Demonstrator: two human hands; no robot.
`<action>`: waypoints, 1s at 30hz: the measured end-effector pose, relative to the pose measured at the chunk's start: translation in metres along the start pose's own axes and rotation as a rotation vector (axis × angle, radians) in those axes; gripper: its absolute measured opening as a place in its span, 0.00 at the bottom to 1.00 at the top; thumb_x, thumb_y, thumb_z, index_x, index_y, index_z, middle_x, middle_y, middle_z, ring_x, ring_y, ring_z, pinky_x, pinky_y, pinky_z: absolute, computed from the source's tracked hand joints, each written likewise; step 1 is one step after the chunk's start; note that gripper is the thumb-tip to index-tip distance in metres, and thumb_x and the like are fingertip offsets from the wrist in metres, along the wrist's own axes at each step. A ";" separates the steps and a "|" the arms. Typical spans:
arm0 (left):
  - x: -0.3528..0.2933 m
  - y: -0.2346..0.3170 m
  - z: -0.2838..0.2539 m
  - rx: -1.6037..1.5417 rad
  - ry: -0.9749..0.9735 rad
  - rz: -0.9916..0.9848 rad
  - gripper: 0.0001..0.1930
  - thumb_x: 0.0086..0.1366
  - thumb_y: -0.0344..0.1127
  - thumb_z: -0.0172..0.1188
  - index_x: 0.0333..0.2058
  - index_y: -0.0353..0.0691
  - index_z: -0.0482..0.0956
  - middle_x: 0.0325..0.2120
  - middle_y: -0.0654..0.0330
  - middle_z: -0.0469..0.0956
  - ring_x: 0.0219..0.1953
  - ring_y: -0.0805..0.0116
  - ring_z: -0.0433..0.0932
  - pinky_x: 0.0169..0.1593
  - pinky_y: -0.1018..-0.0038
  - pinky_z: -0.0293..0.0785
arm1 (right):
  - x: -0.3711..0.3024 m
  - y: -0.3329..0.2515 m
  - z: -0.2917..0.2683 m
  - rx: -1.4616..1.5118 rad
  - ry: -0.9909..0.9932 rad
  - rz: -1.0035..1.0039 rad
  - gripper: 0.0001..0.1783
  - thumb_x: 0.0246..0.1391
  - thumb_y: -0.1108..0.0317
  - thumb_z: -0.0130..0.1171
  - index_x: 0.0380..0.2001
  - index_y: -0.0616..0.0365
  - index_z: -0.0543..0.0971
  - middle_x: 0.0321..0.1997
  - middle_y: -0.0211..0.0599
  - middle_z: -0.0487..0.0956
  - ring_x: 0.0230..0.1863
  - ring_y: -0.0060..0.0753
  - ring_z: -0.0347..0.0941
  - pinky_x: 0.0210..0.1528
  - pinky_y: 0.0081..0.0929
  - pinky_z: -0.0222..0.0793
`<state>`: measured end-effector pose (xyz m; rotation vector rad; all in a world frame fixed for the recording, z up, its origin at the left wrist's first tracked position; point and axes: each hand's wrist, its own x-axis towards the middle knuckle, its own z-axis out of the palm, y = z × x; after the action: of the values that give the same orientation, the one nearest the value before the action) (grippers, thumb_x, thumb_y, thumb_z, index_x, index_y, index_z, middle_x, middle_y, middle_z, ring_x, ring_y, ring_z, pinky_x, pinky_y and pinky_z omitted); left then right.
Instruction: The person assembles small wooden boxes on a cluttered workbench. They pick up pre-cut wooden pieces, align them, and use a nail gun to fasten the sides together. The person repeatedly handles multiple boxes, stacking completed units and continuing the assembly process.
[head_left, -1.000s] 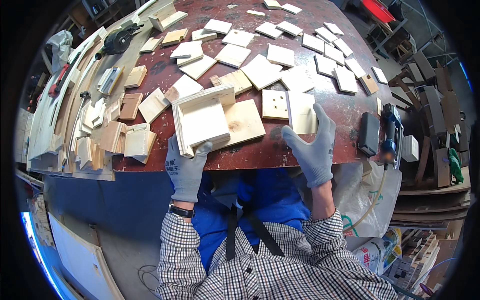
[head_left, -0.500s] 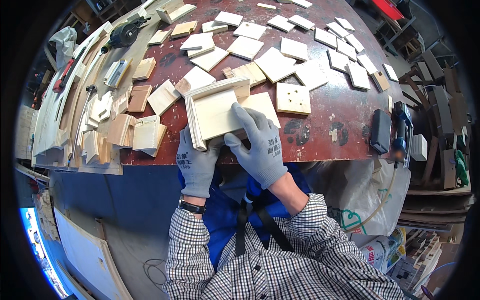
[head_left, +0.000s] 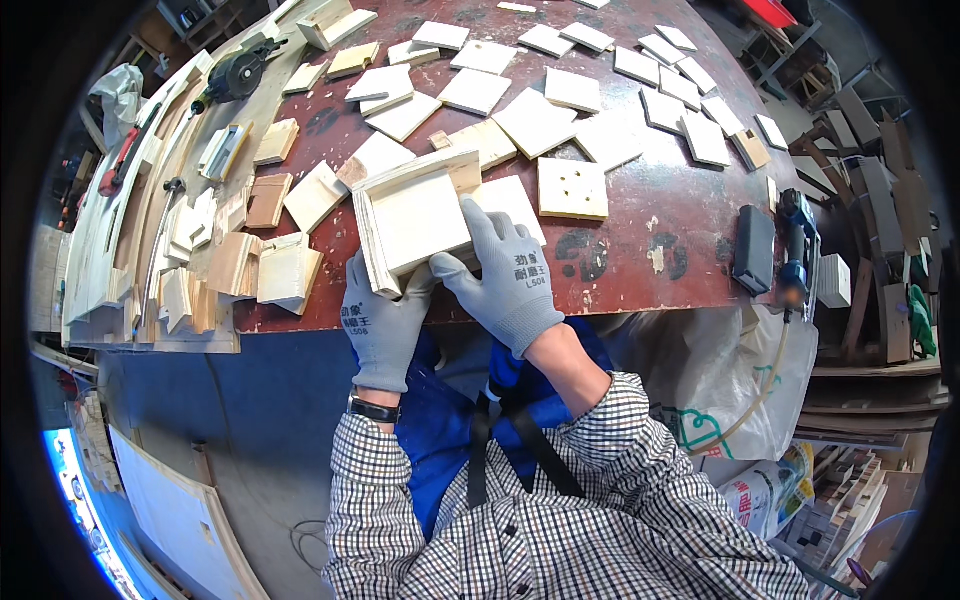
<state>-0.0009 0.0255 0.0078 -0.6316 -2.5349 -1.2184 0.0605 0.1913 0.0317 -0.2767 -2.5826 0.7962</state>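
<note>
Above the near edge of the table I hold a pale wooden board (head_left: 420,222) with raised wooden edges along its far and left sides. My left hand (head_left: 385,315), in a grey glove, grips its lower left corner; most of those fingers are hidden beneath the wood. On the right side, my right hand (head_left: 502,275), gloved too, closes round the edge, with fingers lying by the top face and the thumb at the near edge. Another flat wooden square (head_left: 512,205) lies just behind my right fingers. Beside it rests a square with several dark holes (head_left: 572,188).
Many loose wooden squares (head_left: 535,122) are scattered over the dark red table (head_left: 640,240). Stacked wood blocks (head_left: 288,268) and a black power tool (head_left: 238,75) sit at the left. A dark block (head_left: 754,250) and a hosed air tool (head_left: 795,245) lie at the right edge.
The whole view has shifted slightly, so the table and its pieces appear a little further left and up. Both hands keep their grip on the board, with my right fingers slightly nearer its edge.
</note>
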 end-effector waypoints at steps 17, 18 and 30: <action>-0.002 -0.004 0.001 -0.080 0.021 -0.080 0.35 0.64 0.60 0.74 0.53 0.33 0.77 0.46 0.51 0.81 0.48 0.54 0.84 0.51 0.61 0.80 | 0.032 0.110 -0.096 -0.332 -0.012 -0.147 0.45 0.50 0.57 0.66 0.72 0.55 0.66 0.72 0.45 0.69 0.78 0.55 0.57 0.78 0.55 0.50; -0.004 -0.006 0.001 -0.076 0.031 -0.076 0.36 0.64 0.61 0.74 0.54 0.33 0.77 0.46 0.51 0.81 0.48 0.54 0.84 0.51 0.61 0.80 | 0.034 0.126 -0.097 -0.382 -0.090 -0.195 0.46 0.50 0.56 0.67 0.72 0.55 0.65 0.73 0.46 0.68 0.78 0.55 0.56 0.79 0.55 0.49; -0.004 -0.005 0.000 -0.029 0.024 -0.037 0.35 0.66 0.62 0.70 0.54 0.34 0.76 0.45 0.50 0.79 0.46 0.50 0.84 0.48 0.60 0.80 | 0.029 0.122 -0.138 0.236 -0.016 0.397 0.16 0.65 0.59 0.58 0.44 0.58 0.86 0.39 0.47 0.87 0.43 0.52 0.85 0.51 0.46 0.78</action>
<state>-0.0002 0.0216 0.0030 -0.5751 -2.5244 -1.2700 0.1048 0.3677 0.0742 -0.7245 -2.4469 1.2327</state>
